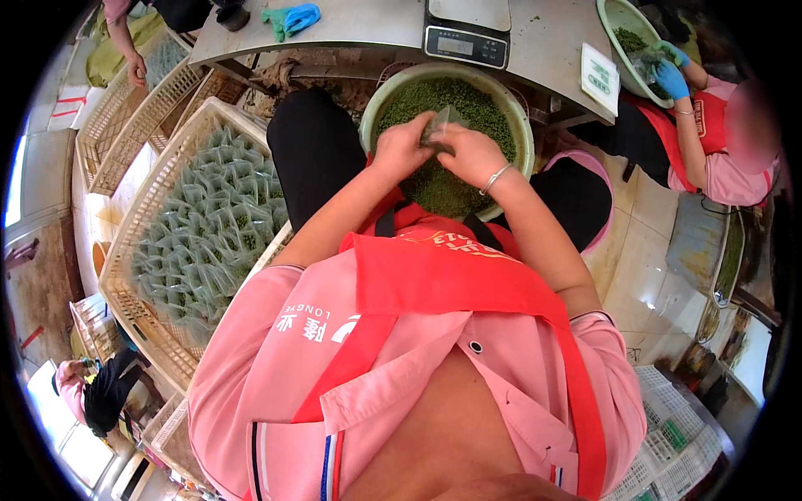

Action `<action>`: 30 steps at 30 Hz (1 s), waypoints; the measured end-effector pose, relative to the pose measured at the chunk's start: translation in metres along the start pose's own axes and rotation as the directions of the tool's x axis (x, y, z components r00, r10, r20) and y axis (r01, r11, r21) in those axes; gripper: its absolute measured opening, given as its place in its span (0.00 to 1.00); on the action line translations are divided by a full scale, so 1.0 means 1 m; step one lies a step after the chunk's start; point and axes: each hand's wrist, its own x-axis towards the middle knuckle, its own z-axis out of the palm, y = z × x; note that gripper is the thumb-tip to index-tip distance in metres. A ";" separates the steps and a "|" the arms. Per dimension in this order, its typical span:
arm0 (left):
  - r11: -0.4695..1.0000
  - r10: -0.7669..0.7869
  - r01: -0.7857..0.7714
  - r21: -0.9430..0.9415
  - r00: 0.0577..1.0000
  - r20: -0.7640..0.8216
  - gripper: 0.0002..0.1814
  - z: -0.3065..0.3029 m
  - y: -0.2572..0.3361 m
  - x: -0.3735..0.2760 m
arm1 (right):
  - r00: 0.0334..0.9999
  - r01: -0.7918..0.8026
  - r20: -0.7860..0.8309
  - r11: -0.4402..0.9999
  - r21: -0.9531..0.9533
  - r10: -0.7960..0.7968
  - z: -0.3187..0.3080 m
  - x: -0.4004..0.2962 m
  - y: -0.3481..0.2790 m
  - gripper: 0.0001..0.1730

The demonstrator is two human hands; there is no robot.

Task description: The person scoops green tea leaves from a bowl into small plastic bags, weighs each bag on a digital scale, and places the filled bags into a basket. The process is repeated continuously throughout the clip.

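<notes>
A pale green plastic basin (pixel 525 134) stands between my knees, holding a heap of small green peppercorn-like berries (pixel 451 94). Above the heap, my left hand (pixel 403 144) and my right hand (pixel 473 153) grip a small clear plastic bag (pixel 446 119) from its two sides. Dark green contents show low in the bag, partly covered by my fingers. My right wrist wears a silver bracelet. To my left, a cream plastic crate (pixel 150 181) holds many clear bags (pixel 207 232) with green contents, standing upright in close rows.
Ahead is a metal table (pixel 376 28) with a digital scale (pixel 467 47), blue and green gloves (pixel 291 20) and a white printed pack (pixel 599 74). At the right, a co-worker in blue gloves handles a bag over another basin (pixel 626 69). More crates (pixel 125 119) stand at the left.
</notes>
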 end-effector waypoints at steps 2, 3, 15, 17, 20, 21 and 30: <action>1.000 -0.006 0.006 0.008 0.999 0.038 0.35 -0.001 0.000 0.000 | 1.000 0.012 -0.028 1.000 0.011 -0.012 0.000 0.006 0.008 0.15; 1.000 -0.007 0.006 0.015 0.998 0.055 0.35 -0.007 0.001 0.003 | 0.997 0.045 -0.066 0.998 0.033 -0.043 -0.009 0.009 0.010 0.14; 0.919 -0.213 0.141 -0.367 0.963 -0.163 0.18 -0.046 -0.046 0.032 | 0.706 -0.094 -0.707 0.995 -0.030 0.045 -0.067 0.107 0.050 0.16; 0.953 -0.144 0.105 -0.283 0.982 -0.120 0.18 -0.046 -0.035 0.030 | 0.731 -0.081 -0.678 0.996 0.023 0.075 -0.048 0.108 0.072 0.15; 0.952 -0.138 0.100 -0.288 0.984 -0.117 0.19 -0.045 -0.037 0.026 | 0.678 0.064 -0.713 0.953 0.295 0.175 -0.029 0.070 0.064 0.14; 0.947 -0.135 0.094 -0.308 0.984 -0.115 0.18 -0.040 -0.042 0.027 | 0.672 0.078 -0.701 0.918 0.389 0.240 -0.023 0.055 0.063 0.13; 0.915 -0.117 0.152 -0.375 0.986 0.116 0.10 0.010 -0.032 0.024 | 0.909 -0.405 0.045 0.905 -0.129 0.413 0.095 -0.003 0.091 0.13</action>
